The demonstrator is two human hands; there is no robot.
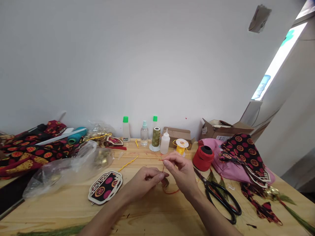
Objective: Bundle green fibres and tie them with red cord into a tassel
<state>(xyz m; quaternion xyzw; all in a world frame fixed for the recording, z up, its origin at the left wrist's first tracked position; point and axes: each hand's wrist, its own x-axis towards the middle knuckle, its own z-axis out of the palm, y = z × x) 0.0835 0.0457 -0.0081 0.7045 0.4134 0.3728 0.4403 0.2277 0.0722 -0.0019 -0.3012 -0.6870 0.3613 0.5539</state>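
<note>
Fingers curled in a pinch, my left hand (150, 179) holds a small olive-green tassel (165, 183), partly hidden behind the fingertips. My right hand (180, 172) pinches a red thread (163, 168) between thumb and forefinger, a little above and to the right of the left. The thread runs down to the tassel, and a loop of it hangs below between both hands. Left of my hands lies a flat pendant (106, 187) with a pale openwork frame and black patterned cloth. Black-handled scissors (219, 196) rest beside my right forearm.
A red thread cone (203, 158), yellow cord spool (181, 146), olive thread spool (156, 137) and white squeeze bottle (165, 143) stand behind my hands. Clear plastic bags (66, 168) and patterned cloth lie left. At right are a cardboard box (225, 128), pink cloth (211, 144) and green tassels.
</note>
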